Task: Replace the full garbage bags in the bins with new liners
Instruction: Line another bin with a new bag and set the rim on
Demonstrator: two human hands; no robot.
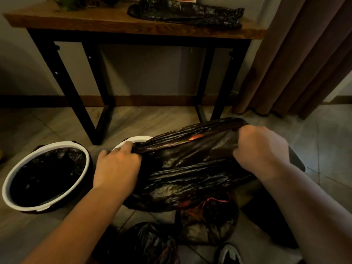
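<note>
As left hand (118, 165) and right hand (262, 149) each clamp 1 edge of the thin black plastic liner (190, 164) above the white-rimmed round bin (138, 139), it looks floppy, slippery, weightless; grab the hem.

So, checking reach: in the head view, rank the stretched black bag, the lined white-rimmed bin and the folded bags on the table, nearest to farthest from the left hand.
1. Stretched black bag, gripped by the left hand.
2. Lined bin, on the floor to its left.
3. Folded bags, up on the table.
</note>
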